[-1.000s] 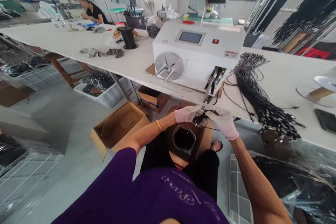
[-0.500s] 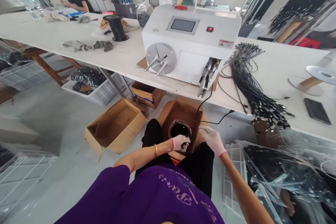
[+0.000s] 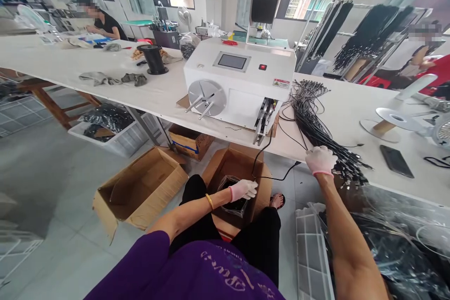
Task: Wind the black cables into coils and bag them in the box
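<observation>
My gloved left hand (image 3: pixel 242 189) is closed over the mouth of a clear plastic bag (image 3: pixel 232 197) holding black coiled cables, inside a cardboard box (image 3: pixel 236 167) between my knees. It pinches a thin black cable (image 3: pixel 262 150) that runs up to the white winding machine (image 3: pixel 239 79). My gloved right hand (image 3: pixel 320 160) rests, fingers curled, on the near end of a bundle of black cables (image 3: pixel 316 126) lying across the white table (image 3: pixel 105 79).
An open empty cardboard box (image 3: pixel 140 187) stands on the floor to my left. A phone (image 3: pixel 396 161) and a white reel (image 3: pixel 397 119) lie on the table's right. A plastic crate and bags of cables (image 3: pixel 386 243) sit at my right. A person (image 3: pixel 100 18) works at the far end.
My hands parted from in front of me: the left dropped the coiled cable into the bag, the right reached up right to the cable bundle on the table.
</observation>
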Demonstrator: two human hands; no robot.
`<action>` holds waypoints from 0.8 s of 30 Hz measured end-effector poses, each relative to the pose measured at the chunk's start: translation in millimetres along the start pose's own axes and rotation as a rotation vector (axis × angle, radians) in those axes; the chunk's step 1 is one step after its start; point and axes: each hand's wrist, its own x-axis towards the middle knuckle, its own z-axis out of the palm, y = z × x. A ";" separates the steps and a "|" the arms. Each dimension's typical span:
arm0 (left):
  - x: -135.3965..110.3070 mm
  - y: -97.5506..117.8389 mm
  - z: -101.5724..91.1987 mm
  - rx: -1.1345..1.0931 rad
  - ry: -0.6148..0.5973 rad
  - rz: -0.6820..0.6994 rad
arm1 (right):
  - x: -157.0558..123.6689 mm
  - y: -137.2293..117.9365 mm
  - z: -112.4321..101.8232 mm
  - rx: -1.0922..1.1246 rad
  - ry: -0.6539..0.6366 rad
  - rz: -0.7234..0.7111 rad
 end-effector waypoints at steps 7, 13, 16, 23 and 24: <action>20.1 14.3 32.6 -0.232 -0.321 0.013 | -166.4 -57.6 -11.1 0.265 -0.085 -0.397; -61.0 -17.0 33.9 -0.046 -0.505 -0.037 | -179.8 -53.9 -61.7 0.588 -0.173 -0.733; -119.2 0.6 22.4 0.066 -0.667 0.131 | -155.0 -57.4 -65.1 0.805 -0.207 -0.961; -150.1 74.8 -64.5 -0.319 -0.133 0.931 | -178.7 -101.0 -28.3 0.689 -0.280 -0.970; -147.9 74.7 -78.2 -0.309 -0.050 0.943 | -180.5 -104.1 -30.7 0.653 -0.323 -1.026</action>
